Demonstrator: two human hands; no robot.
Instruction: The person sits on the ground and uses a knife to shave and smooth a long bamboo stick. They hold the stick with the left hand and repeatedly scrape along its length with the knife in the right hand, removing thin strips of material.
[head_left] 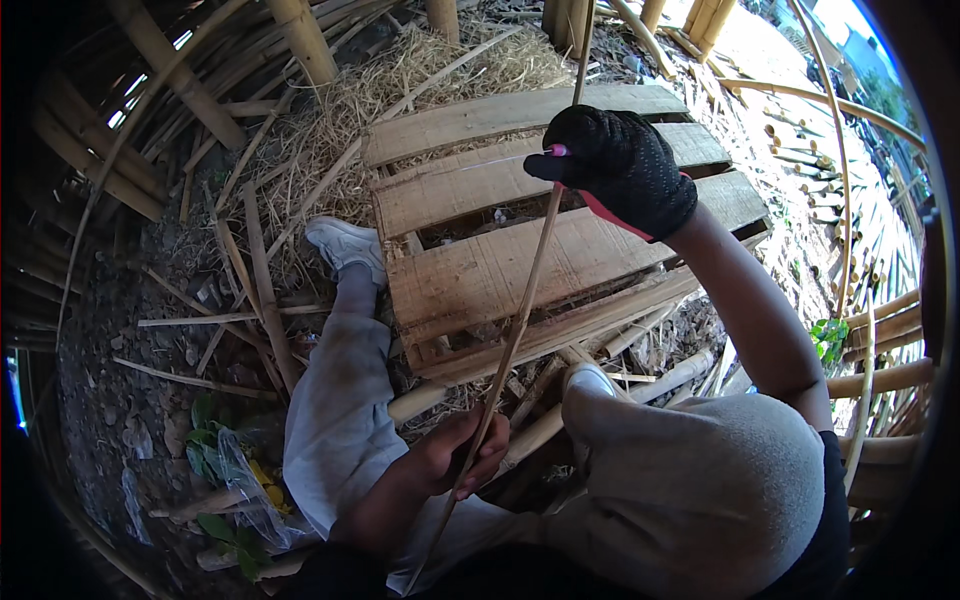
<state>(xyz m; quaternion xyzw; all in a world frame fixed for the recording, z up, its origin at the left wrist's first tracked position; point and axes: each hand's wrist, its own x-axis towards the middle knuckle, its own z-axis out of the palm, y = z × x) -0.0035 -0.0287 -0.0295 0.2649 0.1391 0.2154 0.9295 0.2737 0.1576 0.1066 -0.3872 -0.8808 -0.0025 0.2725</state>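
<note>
Bamboo strip [519, 325], plain brown, in left fingers [487, 465]

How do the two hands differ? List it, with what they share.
The left hand is bare; the right hand wears a black glove with reddish trim.
The left hand is near the picture's lower edge; the right hand is over the slatted wooden platform.
The left hand grips a thin stick; the right hand holds a slim pink-ended tool.
Both hands are at that stick.
</note>
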